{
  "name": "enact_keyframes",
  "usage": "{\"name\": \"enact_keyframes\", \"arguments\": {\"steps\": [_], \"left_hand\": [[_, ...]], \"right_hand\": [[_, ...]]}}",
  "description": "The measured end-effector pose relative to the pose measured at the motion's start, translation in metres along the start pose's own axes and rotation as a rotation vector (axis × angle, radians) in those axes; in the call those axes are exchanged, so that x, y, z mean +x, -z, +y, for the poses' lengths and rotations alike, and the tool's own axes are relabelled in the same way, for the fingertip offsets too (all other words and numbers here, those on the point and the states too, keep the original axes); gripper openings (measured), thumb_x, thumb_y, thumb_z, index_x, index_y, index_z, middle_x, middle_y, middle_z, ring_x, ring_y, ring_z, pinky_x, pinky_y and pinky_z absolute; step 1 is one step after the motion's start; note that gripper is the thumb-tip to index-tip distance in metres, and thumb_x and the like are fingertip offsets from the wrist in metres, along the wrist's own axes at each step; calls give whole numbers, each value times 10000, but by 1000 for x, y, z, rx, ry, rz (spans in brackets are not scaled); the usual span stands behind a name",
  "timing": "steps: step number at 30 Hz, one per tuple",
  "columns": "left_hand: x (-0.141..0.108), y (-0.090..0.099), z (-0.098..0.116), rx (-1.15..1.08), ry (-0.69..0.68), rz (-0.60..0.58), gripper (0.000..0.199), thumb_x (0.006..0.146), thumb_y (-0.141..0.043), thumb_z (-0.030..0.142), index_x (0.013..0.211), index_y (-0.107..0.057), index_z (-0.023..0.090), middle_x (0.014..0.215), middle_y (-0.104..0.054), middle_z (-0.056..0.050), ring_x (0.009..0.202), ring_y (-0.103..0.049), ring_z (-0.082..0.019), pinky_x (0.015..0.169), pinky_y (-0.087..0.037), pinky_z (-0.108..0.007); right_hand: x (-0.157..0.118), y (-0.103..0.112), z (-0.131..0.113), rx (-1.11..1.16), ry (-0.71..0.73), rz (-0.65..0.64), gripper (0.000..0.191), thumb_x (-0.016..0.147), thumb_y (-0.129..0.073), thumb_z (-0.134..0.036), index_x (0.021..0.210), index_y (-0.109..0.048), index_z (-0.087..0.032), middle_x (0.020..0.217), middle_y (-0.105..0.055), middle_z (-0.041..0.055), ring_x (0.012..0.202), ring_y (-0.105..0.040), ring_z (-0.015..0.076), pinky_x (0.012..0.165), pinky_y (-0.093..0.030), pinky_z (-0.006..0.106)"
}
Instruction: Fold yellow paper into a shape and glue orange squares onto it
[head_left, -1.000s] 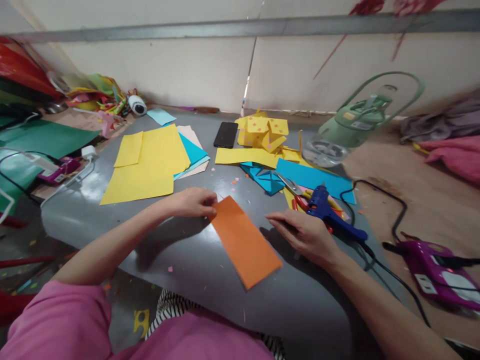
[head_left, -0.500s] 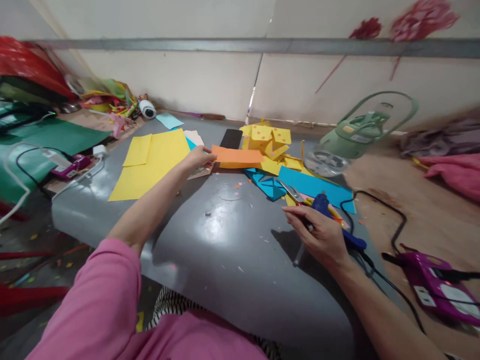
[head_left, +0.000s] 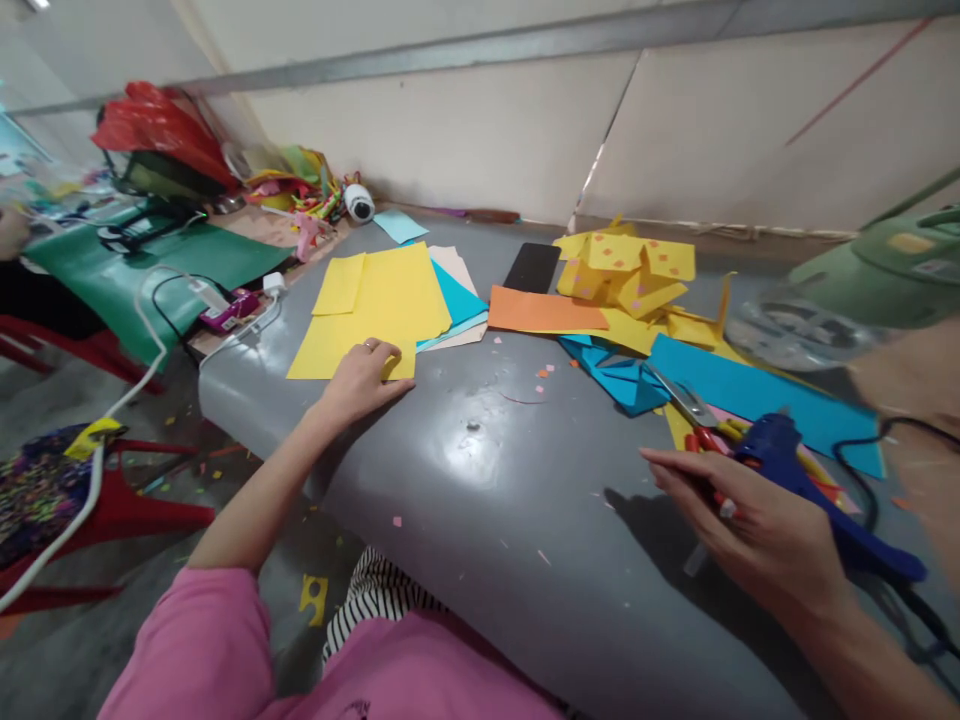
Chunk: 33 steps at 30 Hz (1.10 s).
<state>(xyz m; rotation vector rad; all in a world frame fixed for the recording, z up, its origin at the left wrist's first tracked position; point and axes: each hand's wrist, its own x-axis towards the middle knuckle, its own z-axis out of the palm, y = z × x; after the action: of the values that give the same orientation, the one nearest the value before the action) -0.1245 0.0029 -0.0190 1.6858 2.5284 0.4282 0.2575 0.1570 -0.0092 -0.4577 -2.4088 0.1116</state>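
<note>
My left hand rests on the near edge of a large yellow paper sheet, thumb apart from the loosely bent fingers. A smaller folded yellow piece lies on that sheet. My right hand is closed round a slim, pen-like thing with a clear end; the fingers hide most of it. Just beyond that hand are scissors and a blue glue gun. An orange paper strip and folded blue paper lie farther back.
A spotted yellow paper construction stands behind the orange strip, beside a black phone. At the right are a blue paper strip and a green-topped bottle. White cables hang at the left near a red stool. Scraps dot the grey tabletop.
My left hand has left the orange strip and moved back and left onto the yellow sheet. The view has turned left. My right hand keeps its closed grip.
</note>
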Motion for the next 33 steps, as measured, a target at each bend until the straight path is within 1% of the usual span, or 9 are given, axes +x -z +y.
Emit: {"name": "enact_keyframes", "arguments": {"steps": [3, 8, 15, 18, 21, 25, 27, 29, 33], "left_hand": [[1, -9, 5, -49, -31, 49, 260, 934, -546, 361, 1029, -680, 158, 1080, -680, -140, 1035, -612, -295, 951, -455, -421], [2, -8, 3, -166, 63, 148, 226, 948, -492, 298, 880, -673, 182, 966, -703, -120, 964, -618, -277, 883, -444, -396], [19, 7, -20, -523, 292, 339, 149, 835, -615, 338, 812, -643, 193, 824, -691, -50, 783, -624, -193, 771, -466, -330], [29, 12, -30, -725, 350, 357, 163, 771, -660, 350, 788, -610, 196, 750, -651, -15, 700, -603, -150, 706, -489, -294], [34, 19, -28, -886, 371, 347, 247, 710, -700, 400, 737, -561, 198, 718, -617, 4, 680, -594, -130, 693, -507, -279], [31, 27, 4, -1004, 329, 328, 367, 637, -770, 450, 674, -503, 201, 678, -558, 31, 659, -549, -107, 686, -496, -263], [24, 27, 33, -1067, 199, 272, 335, 681, -759, 418, 670, -505, 200, 656, -529, 43, 637, -510, -92, 669, -471, -252], [15, 21, 67, -1058, 13, 110, 275, 732, -757, 373, 708, -551, 193, 690, -560, 36, 653, -517, -92, 651, -448, -245], [-1, -5, 134, -887, -326, -212, 232, 846, -730, 317, 747, -566, 187, 793, -661, 3, 737, -588, -113, 724, -467, -262]], "right_hand": [[-1, -2, 6, -42, -25, 18, 210, 979, -545, -318, 997, -725, -211, 821, -798, 47, 690, -759, 184, 624, -567, 233], [-3, -2, 10, -65, -40, 28, 226, 970, -557, -340, 997, -741, -212, 836, -804, 46, 694, -759, 191, 627, -572, 246], [-2, -1, 7, -71, -8, 38, 268, 992, -525, -369, 981, -736, -204, 806, -799, 41, 654, -751, 178, 589, -560, 231], [-4, -1, 8, -73, -14, 41, 255, 985, -536, -367, 987, -738, -212, 822, -803, 40, 679, -759, 182, 597, -564, 231], [-4, -2, 9, -54, -22, 50, 263, 983, -528, -379, 987, -739, -221, 832, -806, 35, 689, -764, 186, 609, -573, 234], [-1, -1, 6, -5, -58, 0, 245, 969, -537, -375, 967, -735, -230, 846, -807, 42, 703, -767, 196, 669, -594, 249], [0, -1, 4, 6, -90, -38, 211, 959, -552, -351, 982, -725, -231, 848, -802, 52, 700, -763, 198, 668, -593, 253], [-1, -3, 2, 9, -129, -44, 222, 954, -570, -330, 1112, -690, -232, 820, -783, 47, 657, -743, 185, 621, -581, 246], [-7, -10, -5, 58, -136, -25, 580, 948, -607, -313, 1491, -422, -230, 801, -735, 3, 478, -619, 120, 459, -500, 208]]}}
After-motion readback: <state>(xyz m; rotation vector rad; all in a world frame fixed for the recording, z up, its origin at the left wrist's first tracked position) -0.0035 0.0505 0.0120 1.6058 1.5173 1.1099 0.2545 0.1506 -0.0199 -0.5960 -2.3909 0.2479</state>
